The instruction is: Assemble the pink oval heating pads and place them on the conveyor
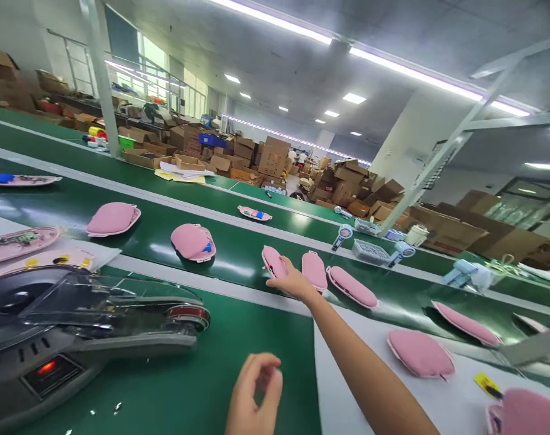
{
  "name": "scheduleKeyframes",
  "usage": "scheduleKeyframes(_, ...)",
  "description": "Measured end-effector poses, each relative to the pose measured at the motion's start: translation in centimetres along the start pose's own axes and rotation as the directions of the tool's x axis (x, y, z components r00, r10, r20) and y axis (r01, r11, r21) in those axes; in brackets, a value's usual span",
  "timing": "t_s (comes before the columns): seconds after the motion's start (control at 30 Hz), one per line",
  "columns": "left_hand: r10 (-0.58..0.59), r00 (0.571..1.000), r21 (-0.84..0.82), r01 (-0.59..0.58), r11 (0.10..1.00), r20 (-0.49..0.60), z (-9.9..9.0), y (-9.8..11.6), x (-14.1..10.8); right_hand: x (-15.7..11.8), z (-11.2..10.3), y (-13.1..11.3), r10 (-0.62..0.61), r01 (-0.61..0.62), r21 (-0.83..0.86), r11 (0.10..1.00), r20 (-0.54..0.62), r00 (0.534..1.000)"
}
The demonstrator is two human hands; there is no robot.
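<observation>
My right hand (pixel 294 281) reaches out over the green conveyor belt, its thumb and fingers closed round the near end of a pink padded case (pixel 273 262). Just right of that hand lie a second pink case (pixel 314 270) and a longer pink piece (pixel 353 286). Low in the middle, above the green tabletop (pixel 220 338), my left hand (pixel 257 393) is loosely curled, a gap between thumb and fingers and nothing visible in it. Left along the belt rest two more pink pieces (pixel 193 243) (pixel 114 219), the nearer one showing a bit of blue.
A dark tape dispenser machine (pixel 134 326) with a red lit switch fills the lower left. Pink shells with circuit parts (pixel 23 243) lie behind it. Handheld fans (pixel 342 235) and a clear tray (pixel 370 252) stand across the belt. Pink cases (pixel 420 353) lie on white sheeting at right.
</observation>
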State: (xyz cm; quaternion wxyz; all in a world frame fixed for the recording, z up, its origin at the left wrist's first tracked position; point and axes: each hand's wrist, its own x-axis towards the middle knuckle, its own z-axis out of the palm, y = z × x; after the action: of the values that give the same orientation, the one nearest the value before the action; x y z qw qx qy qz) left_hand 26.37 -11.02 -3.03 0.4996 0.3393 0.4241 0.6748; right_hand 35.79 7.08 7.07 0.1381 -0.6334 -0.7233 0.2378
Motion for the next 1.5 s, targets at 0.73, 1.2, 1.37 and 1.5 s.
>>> scheduleKeyframes(0.73,-0.331,0.765,-0.283,0.545,0.789,0.552,1.0,4.3,-2.2,-24.1,5.5,9.2,-0.251,0.353,0.334,0.874,-0.312,0.916)
scheduleKeyframes(1.2,-0.528,0.718,-0.305,0.682,0.665,0.454,1.3,3.3,-1.6,-23.1,7.3,11.7,-0.314,0.341,-0.081,0.937,-0.626,0.714)
scheduleKeyframes(1.37,-0.564,0.703,-0.325,0.706,0.629,0.433,1.5,3.2,-1.4,-23.6,7.2,11.9,-0.377,0.407,-0.081,0.910,-0.573,0.728)
scheduleKeyframes(1.5,-0.573,0.692,-0.334,0.718,0.610,0.440,1.3,3.0,-1.4,-23.8,7.5,11.0,-0.396,0.458,-0.021,0.889,-0.537,0.745)
